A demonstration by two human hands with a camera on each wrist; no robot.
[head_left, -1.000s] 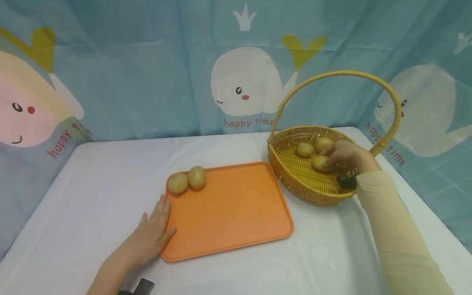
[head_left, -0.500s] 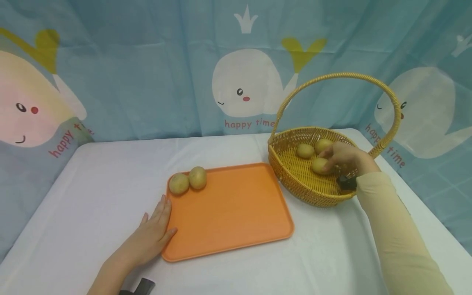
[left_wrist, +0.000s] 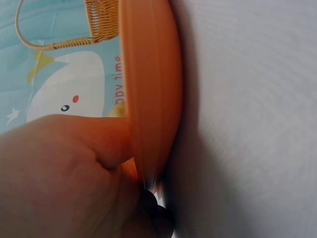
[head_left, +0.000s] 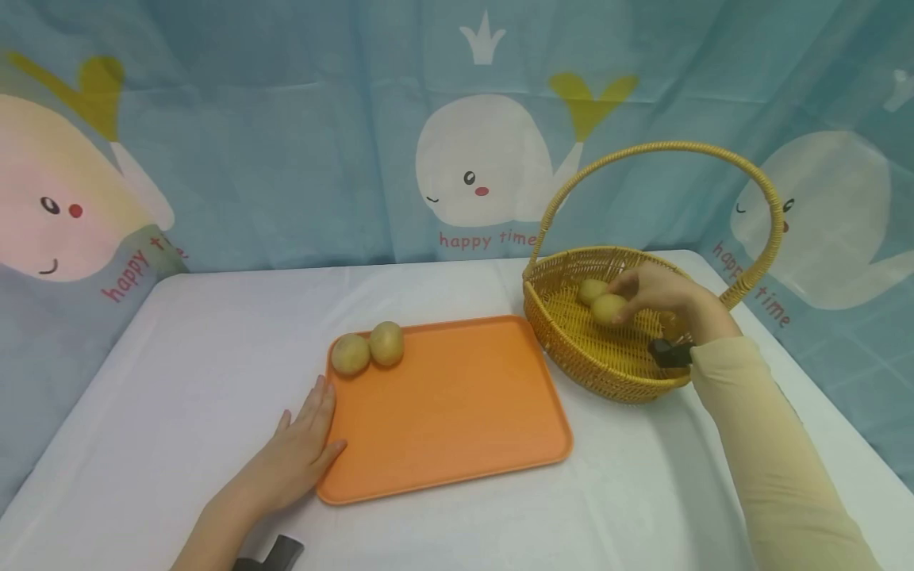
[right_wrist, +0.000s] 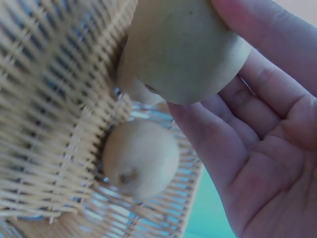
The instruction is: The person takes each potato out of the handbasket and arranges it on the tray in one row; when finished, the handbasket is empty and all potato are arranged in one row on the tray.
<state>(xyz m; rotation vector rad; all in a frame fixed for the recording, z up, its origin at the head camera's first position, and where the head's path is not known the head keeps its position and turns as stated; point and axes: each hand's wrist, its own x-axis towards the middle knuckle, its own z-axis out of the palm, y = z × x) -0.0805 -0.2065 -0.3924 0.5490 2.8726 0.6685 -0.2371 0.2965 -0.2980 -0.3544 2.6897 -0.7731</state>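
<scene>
Head view: the right hand (head_left: 653, 289) pinches a potato (head_left: 607, 309) over the basket (head_left: 607, 374); the left hand (head_left: 293, 460) lies straight-fingered on the tray (head_left: 450, 412)'s edge, near two potatoes (head_left: 386, 343) there. Left wrist: its thumb (left_wrist: 106, 139) crosses the rim. Right wrist: the grip encloses the potato; other potatoes (right_wrist: 141, 158) sit in the basket.

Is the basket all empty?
Not empty: a potato sits in the basket, and the right hand pinches a second potato.

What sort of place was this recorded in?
Likely a staged indoor recording corner rather than a working kitchen: a cartoon-printed blue curtain hangs close behind a white-covered table, which bears an orange tray and a wicker basket.
</scene>
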